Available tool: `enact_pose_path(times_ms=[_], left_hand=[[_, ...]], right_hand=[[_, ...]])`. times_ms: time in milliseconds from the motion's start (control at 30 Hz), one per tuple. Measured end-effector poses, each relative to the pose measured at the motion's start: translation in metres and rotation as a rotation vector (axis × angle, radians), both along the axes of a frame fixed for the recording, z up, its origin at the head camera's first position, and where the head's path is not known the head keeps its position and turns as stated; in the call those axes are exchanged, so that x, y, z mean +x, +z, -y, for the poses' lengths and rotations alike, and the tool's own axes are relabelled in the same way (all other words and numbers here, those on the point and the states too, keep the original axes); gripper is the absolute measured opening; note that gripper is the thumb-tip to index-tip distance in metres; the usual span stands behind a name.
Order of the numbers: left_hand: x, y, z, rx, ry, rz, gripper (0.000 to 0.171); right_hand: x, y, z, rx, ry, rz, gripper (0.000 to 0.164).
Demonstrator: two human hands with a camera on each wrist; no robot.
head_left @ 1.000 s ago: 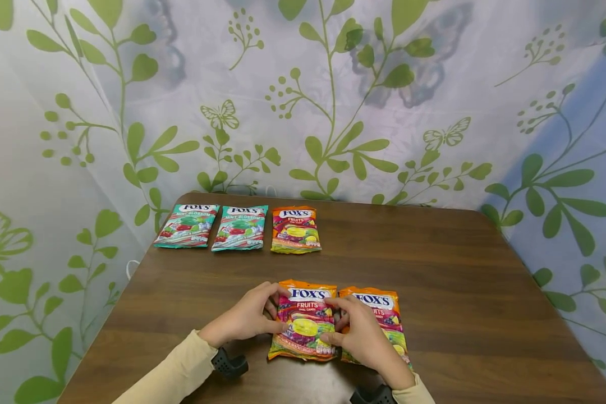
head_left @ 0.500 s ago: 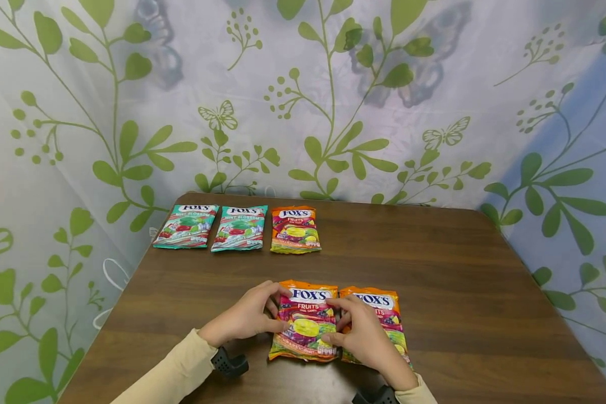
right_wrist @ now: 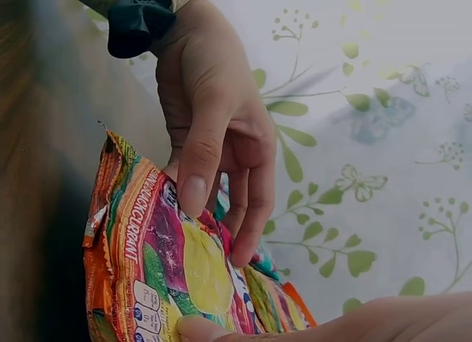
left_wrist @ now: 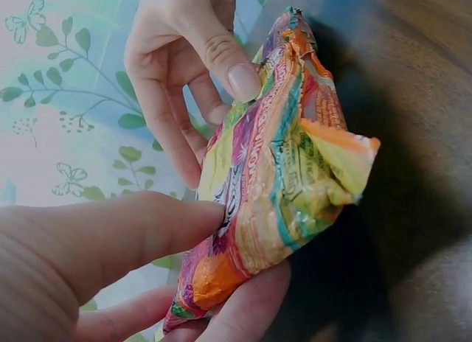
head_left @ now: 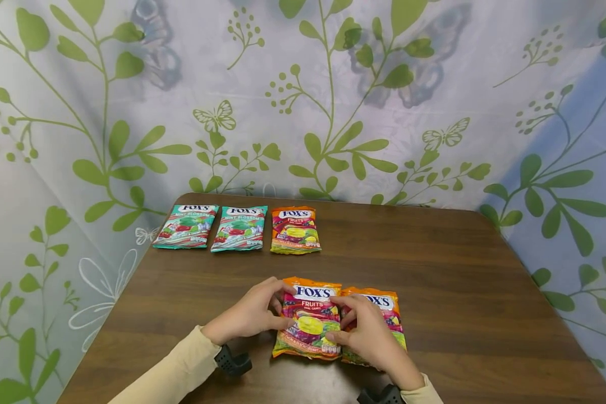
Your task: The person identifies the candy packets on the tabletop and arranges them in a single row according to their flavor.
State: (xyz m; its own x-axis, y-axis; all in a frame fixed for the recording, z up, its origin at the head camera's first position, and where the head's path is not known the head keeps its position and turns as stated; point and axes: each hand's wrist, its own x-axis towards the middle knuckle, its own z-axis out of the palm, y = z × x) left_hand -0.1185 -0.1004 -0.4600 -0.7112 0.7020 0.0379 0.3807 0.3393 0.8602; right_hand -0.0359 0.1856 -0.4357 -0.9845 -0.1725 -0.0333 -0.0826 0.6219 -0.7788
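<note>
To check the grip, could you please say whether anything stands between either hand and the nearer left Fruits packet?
Nothing visible does: the left hand grips the held packet at its left edge, the right hand at its right. The neighbouring packet lies to the right, partly hidden by the right hand, not in between.

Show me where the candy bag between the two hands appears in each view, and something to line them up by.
Head: the candy bag is low, around the middle from side to side.
Left wrist: the candy bag slants through the middle, from top to lower left.
Right wrist: the candy bag is at the bottom, mostly left of centre.
Shared landmark: the leaf-patterned backdrop.
</note>
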Motion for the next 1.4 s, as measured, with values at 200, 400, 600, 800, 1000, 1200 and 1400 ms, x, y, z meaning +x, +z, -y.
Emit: enact_pose_path(times_ms=[200, 400, 600, 800, 1000, 1200, 1400], left_hand=[[0.002, 0.023, -0.013, -0.048, 0.033, 0.023, 0.054], [-0.004, 0.028, -0.025, -0.098, 0.048, -0.007, 0.052], [-0.012, 0.033, -0.037, -0.088, 0.045, -0.027, 0.051], [-0.018, 0.038, -0.046, -0.073, 0.046, -0.048, 0.05], [-0.026, 0.045, -0.056, -0.064, 0.055, -0.069, 0.052], [-0.036, 0.045, -0.066, -0.068, 0.061, -0.074, 0.049], [-0.047, 0.04, -0.076, -0.074, 0.061, -0.11, 0.051]], right_hand=[[-0.002, 0.004, -0.009, -0.004, -0.002, -0.018, 0.059], [-0.007, 0.009, -0.018, -0.029, -0.042, 0.031, 0.061], [-0.012, 0.014, -0.024, -0.029, -0.097, 0.026, 0.059], [-0.02, 0.02, -0.035, 0.001, -0.081, -0.01, 0.061], [-0.03, 0.023, -0.046, 0.033, -0.085, -0.002, 0.063], [-0.041, 0.022, -0.055, 0.04, -0.108, -0.001, 0.065], [-0.051, 0.02, -0.061, 0.038, -0.124, 0.005, 0.065]])
